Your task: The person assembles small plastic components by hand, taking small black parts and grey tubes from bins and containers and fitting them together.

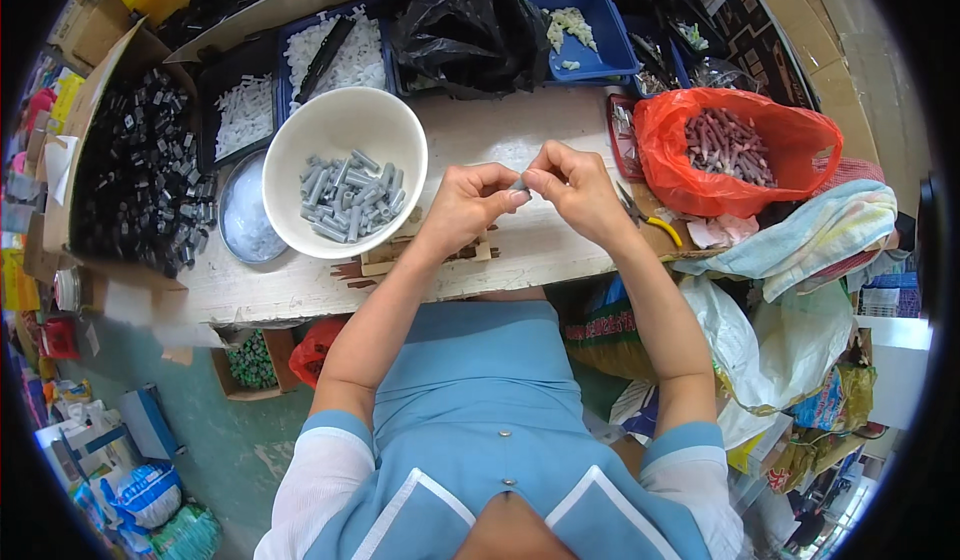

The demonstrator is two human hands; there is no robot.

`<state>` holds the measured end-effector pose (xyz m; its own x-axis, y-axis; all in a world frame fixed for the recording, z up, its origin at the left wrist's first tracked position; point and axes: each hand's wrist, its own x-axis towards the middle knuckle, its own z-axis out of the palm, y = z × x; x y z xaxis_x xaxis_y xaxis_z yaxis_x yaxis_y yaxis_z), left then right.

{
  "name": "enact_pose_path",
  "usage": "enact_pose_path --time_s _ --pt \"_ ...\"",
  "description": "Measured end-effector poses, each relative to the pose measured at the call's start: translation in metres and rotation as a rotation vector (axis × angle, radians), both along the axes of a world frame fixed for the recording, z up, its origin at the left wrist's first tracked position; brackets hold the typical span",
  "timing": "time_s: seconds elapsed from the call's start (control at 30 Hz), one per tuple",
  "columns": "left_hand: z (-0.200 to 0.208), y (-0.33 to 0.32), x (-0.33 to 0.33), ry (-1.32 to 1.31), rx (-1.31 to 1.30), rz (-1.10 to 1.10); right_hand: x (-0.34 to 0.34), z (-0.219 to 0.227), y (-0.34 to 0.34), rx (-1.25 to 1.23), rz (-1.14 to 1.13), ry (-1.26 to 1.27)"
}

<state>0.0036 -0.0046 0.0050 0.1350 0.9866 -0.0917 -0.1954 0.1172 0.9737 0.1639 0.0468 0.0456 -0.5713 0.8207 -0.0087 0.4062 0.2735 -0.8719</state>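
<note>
Over the worktable, both hands meet at a small grey plastic piece (pixel 518 185). My left hand (pixel 463 203) pinches it between thumb and fingers. My right hand (pixel 580 192) is closed at the same piece, thumb against forefinger; whether a second tiny part sits in that pinch is hidden. To the left of my left hand stands a large cream bowl (pixel 281 165) partly filled with grey tubular pieces (pixel 350 200). Beneath my forearms and hands, a wooden strip fixture (pixel 482 251) lies near the table's front edge, largely covered.
Right of my hands lie yellow-handled pliers (pixel 660 228) and a red plastic bag (pixel 660 145) of pinkish-grey parts. At the left are a carton (pixel 90 145) of black parts and a round dish (pixel 250 215). Behind stand a black bag (pixel 470 35) and a blue tray (pixel 610 35).
</note>
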Motion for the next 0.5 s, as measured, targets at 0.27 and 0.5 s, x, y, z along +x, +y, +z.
enact_pose_path --time_s 0.27,0.5 --pt "-0.011 0.001 0.009 0.235 0.375 0.162 -0.005 -0.008 -0.008 0.039 -0.155 0.088" --pt "0.025 -0.026 0.006 0.625 0.536 0.197 0.016 0.008 -0.011 0.184 -0.161 0.056"
